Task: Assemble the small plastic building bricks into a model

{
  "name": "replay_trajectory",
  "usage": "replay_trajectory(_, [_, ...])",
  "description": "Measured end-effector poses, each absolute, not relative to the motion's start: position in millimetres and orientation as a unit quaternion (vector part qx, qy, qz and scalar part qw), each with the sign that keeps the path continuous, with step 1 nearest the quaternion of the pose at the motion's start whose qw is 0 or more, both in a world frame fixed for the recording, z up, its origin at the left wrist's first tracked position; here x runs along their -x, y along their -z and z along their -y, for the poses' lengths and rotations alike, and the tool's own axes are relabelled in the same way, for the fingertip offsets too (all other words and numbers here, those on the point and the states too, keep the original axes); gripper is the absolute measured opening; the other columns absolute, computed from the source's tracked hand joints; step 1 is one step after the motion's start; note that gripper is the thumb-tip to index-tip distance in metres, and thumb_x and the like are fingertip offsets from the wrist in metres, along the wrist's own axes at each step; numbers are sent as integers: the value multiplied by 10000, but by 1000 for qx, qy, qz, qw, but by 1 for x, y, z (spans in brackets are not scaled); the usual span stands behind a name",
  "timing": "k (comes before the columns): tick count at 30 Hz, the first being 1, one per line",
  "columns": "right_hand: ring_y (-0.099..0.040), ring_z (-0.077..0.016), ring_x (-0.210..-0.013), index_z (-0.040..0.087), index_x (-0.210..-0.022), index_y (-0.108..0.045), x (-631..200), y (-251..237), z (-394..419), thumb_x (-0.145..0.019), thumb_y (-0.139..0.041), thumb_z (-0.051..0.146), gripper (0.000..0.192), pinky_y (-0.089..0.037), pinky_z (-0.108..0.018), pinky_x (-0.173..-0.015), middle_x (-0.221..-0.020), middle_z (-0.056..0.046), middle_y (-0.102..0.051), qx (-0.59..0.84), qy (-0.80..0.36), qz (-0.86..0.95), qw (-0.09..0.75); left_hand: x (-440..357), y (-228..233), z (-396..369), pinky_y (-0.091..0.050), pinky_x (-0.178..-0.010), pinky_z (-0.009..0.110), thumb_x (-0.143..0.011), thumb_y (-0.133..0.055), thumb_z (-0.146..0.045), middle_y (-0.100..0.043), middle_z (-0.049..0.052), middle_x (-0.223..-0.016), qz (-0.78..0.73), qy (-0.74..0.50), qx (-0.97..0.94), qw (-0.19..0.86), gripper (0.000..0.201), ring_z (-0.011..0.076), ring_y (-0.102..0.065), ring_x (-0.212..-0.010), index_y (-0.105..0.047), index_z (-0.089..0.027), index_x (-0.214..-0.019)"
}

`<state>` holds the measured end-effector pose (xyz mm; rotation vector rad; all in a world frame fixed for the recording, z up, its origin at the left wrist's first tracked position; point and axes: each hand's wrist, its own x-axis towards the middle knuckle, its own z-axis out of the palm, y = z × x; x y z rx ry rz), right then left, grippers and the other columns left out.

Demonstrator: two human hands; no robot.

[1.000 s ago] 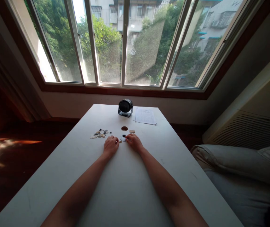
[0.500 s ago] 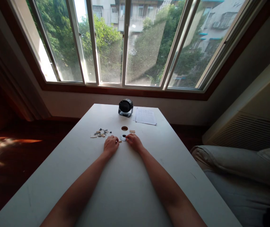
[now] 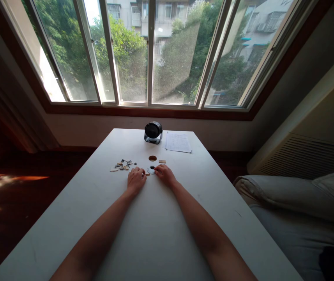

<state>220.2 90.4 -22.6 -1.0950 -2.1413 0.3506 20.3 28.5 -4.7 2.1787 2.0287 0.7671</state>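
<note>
Both my hands rest on a white table [image 3: 155, 234]. My left hand [image 3: 135, 179] lies with curled fingers; a tiny tan piece [image 3: 147, 174] lies at its fingertips, held or merely touched, I cannot tell which. My right hand [image 3: 165, 174] touches the edge of a small white disc with a black centre [image 3: 151, 169], which lies flat between the two hands. A scatter of several small tan and dark building pieces [image 3: 122, 165] lies just left of my left hand. A small brown round piece [image 3: 152, 158] and a tan studded plate [image 3: 162, 161] sit just beyond the disc.
A small black desk fan [image 3: 153, 132] stands at the table's far edge, with a printed paper sheet [image 3: 178, 142] beside it. Large windows run behind the table. A cushioned seat [image 3: 295, 210] sits to the right, dark wooden floor to the left.
The hands and pieces have stayed in place. Only the head camera has shifted slightly, turning a little to the right.
</note>
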Motion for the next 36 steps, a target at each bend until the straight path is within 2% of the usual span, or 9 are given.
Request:
replay_trajectory(8, [-579, -185, -944, 231, -952, -701, -221, 21, -89, -886, -612, 228, 111, -438, -291, -852, -945, -38, -669, 416, -115, 831, 350, -19, 7, -30, -352, -851, 326, -869, -546, -255, -598, 81, -979, -644, -266, -717, 31, 104, 219, -503, -964, -634, -208, -896])
replay_trajectory(15, [-584, -182, -869, 219, -890, -681, -217, 17, -86, -901, -576, 207, 107, -432, -293, -810, -880, -47, -665, 402, -70, 830, 381, -19, 1, -28, -373, -801, 296, -885, -536, -245, -643, 53, -909, -620, -291, -725, 75, 86, 190, -545, -893, -614, -211, -902])
replay_trajectory(23, [-598, -164, -804, 235, -985, -667, -206, 13, -76, -878, -585, 187, 143, -448, -270, -751, -886, -30, -672, 363, -106, 846, 376, -18, 2, -29, -389, -723, 272, -900, -516, -289, -678, 36, -874, -614, -340, -703, 115, 133, 169, -583, -813, -627, -220, -927])
replay_trajectory(28, [-594, -157, -784, 229, -899, -674, -205, 16, -79, -855, -623, 189, 78, -449, -264, -731, -875, -23, -671, 361, -120, 851, 362, -15, 4, -32, -403, -709, 263, -892, -515, -306, -690, 24, -857, -596, -365, -701, 145, 153, 158, -593, -777, -642, -230, -930])
replay_trajectory(36, [-576, -147, -749, 225, -883, -660, -203, 16, -79, -848, -639, 196, 50, -437, -252, -698, -844, -15, -664, 360, -119, 849, 367, -14, 2, -34, -436, -730, 253, -889, -506, -333, -714, -1, -842, -559, -405, -692, 211, 181, 142, -607, -752, -651, -241, -944])
